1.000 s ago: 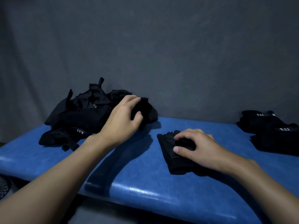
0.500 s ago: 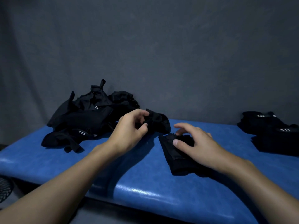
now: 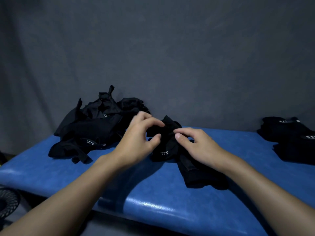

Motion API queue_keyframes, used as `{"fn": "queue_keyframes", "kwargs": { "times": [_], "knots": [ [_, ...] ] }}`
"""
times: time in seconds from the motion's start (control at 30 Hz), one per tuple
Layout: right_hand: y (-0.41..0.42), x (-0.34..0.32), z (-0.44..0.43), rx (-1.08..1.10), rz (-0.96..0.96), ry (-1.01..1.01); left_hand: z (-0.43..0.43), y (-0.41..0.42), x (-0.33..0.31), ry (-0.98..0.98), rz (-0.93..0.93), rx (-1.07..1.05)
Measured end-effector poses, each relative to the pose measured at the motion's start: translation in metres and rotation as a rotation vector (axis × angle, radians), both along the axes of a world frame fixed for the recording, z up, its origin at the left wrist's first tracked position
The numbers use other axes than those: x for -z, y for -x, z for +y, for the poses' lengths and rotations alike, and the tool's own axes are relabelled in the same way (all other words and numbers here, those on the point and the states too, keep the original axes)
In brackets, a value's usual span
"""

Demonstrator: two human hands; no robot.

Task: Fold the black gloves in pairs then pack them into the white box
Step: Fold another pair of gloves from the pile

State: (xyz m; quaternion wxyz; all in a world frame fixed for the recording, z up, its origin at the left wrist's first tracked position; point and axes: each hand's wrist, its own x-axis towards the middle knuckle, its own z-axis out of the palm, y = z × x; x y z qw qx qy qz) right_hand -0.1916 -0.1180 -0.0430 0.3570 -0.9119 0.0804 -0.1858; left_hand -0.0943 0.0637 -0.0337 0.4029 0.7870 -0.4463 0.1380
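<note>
Black glove (image 3: pixel 164 151) sits between the two hands, over the blue bench (image 3: pixel 119 181). Left hand (image 3: pixel 138 143) pinches its upper edge; right hand (image 3: pixel 199 147) pinches the opposite side.

On the surface (image 3: pixel 153 206), a heap of gloves (image 3: pixel 95 130) lay at ten o'clock from the middle, against the backdrop (image 3: pixel 170 57) behind. At the middle, a single glove (image 3: pixel 163 150) sat between the left hand (image 3: pixel 138 142) at its nine o'clock and the right hand (image 3: pixel 199 145) at its three, both pinching it. It overlapped a second glove (image 3: pixel 196 174) lying at its five o'clock. A folded stack (image 3: pixel 293 142) lay well apart at two o'clock.
</note>
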Motion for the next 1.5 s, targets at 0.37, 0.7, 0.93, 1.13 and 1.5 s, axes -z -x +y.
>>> {"fn": "queue_keyframes", "kwargs": {
  "times": [0.37, 0.7, 0.93, 1.13, 1.5],
  "knots": [
    [0.017, -0.019, 0.005, -0.046, -0.252, -0.412, -0.005, -0.006, -0.009, 0.265, 0.199, -0.022],
    [0.042, -0.029, -0.008, -0.041, -0.296, -0.527, -0.026, 0.022, -0.032, 0.532, 0.37, 0.145],
    [0.057, -0.038, -0.013, 0.036, -0.369, -0.481, -0.034, 0.031, -0.029, 0.442, 0.309, 0.045],
    [0.061, -0.039, 0.003, -0.032, -0.379, -0.346, -0.037, 0.055, -0.039, 0.314, 0.523, 0.152],
    [0.039, -0.029, 0.021, -0.167, -0.315, -0.345, -0.017, 0.04, -0.032, 0.446, 0.763, 0.113]
  ]
}}
